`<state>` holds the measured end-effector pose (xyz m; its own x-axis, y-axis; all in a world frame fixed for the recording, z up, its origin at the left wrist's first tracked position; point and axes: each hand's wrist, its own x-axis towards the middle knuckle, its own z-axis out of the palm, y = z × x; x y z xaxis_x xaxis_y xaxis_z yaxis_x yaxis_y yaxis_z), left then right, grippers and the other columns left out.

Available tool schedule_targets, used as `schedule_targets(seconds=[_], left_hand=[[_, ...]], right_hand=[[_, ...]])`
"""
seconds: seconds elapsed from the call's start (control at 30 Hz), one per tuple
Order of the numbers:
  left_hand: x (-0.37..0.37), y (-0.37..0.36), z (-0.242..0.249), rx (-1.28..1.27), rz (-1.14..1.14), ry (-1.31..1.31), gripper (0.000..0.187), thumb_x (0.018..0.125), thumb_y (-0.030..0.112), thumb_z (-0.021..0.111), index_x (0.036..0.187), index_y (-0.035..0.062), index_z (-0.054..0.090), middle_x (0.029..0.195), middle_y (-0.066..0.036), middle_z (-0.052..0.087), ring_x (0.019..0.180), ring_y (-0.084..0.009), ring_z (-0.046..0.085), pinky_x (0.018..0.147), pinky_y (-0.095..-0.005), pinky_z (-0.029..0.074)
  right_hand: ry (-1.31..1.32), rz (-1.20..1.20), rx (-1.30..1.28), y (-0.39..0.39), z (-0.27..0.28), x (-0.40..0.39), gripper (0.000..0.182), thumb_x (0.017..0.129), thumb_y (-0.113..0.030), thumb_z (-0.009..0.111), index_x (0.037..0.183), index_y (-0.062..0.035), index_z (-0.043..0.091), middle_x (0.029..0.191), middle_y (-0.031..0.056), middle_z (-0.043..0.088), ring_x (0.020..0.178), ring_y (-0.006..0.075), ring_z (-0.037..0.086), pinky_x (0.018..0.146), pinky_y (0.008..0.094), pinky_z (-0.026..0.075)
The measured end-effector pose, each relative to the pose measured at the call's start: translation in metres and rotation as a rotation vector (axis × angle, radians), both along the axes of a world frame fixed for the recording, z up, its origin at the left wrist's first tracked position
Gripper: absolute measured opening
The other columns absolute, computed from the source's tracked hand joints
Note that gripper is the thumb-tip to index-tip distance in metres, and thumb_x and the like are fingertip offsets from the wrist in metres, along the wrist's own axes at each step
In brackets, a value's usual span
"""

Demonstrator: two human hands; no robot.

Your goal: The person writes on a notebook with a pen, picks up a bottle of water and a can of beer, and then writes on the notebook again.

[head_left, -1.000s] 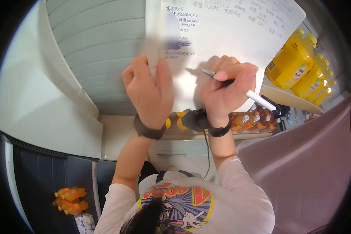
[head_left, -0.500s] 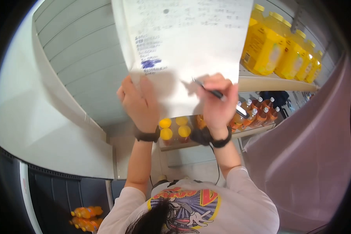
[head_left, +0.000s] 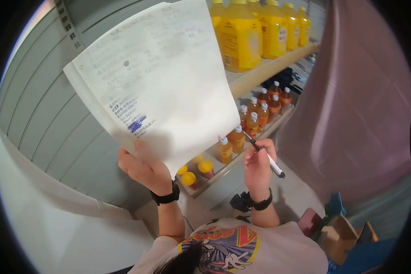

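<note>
My left hand (head_left: 146, 166) grips the lower left edge of a white sheet of paper (head_left: 182, 91), thumb on top and the other fingers mostly behind it. Handwritten lines run down its left side, with a blue scribbled-out patch (head_left: 137, 123) among them. Fainter writing covers the upper part. In my right hand (head_left: 259, 166) is a black and white pen (head_left: 273, 165), pinched between thumb and fingers. Its tip points up and left, close to the paper's lower right corner. Both wrists wear black bands.
Large bottles of yellow liquid (head_left: 242, 39) line the upper shelf (head_left: 265, 68) beyond the paper. Smaller orange-brown bottles (head_left: 253, 119) and several yellow-capped containers (head_left: 205, 168) stand on the lower shelf. A pinkish curtain (head_left: 351, 100) hangs at right, above a cardboard box (head_left: 340, 237).
The view has swung to the right. The paper now sits tilted and further left in view, and my right hand with the pen has moved off it to the right.
</note>
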<state>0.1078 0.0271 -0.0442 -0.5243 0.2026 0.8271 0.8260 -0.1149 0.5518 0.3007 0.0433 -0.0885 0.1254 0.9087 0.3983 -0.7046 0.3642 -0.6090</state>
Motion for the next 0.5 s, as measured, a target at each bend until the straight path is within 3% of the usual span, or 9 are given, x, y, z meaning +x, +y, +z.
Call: schedule_targets(seconds=[0.13,0.33,0.43,0.5], left_hand=[[-0.006,-0.007,0.001,0.015,-0.135,-0.019,0.025,0.087,0.015,0.047,0.100,-0.0065,0.048,0.096,-0.018,0.053,0.090,-0.0311,0.044,0.081,-0.0389,0.035],[-0.012,-0.019,0.000,-0.085,-0.257,0.022,0.024,0.085,0.015,0.050,0.100,-0.0028,0.047,0.096,-0.018,0.052,0.095,-0.0328,0.043,0.085,-0.0419,0.033],[-0.014,-0.028,-0.004,-0.036,-0.359,0.032,0.023,0.086,0.014,0.048,0.100,-0.0040,0.046,0.094,-0.017,0.052,0.095,-0.0292,0.047,0.084,-0.0387,0.036],[-0.004,-0.046,-0.005,-0.044,-0.536,-0.128,0.023,0.087,0.013,0.046,0.101,-0.0050,0.044,0.096,-0.017,0.052,0.092,-0.0257,0.050,0.080,-0.0349,0.039]], right_hand=[[0.023,-0.161,0.093,-0.017,-0.006,-0.004,0.017,0.089,-0.023,0.048,0.090,-0.0069,0.043,0.060,0.0025,0.044,0.051,0.0097,0.041,0.048,0.0220,0.033],[0.022,-0.284,-0.133,-0.053,-0.014,-0.018,0.036,0.094,-0.039,0.028,0.094,-0.0084,0.045,0.051,0.0030,0.041,0.045,0.0106,0.036,0.044,0.0226,0.028],[0.116,-0.290,-0.127,-0.073,-0.023,-0.016,0.045,0.094,-0.042,0.020,0.096,-0.0057,0.046,0.055,0.0073,0.047,0.049,0.0141,0.043,0.047,0.0241,0.035],[0.143,-0.293,-0.091,-0.088,-0.028,-0.008,0.046,0.093,-0.044,0.023,0.094,-0.0046,0.047,0.057,0.0083,0.048,0.050,0.0156,0.044,0.047,0.0243,0.036]])
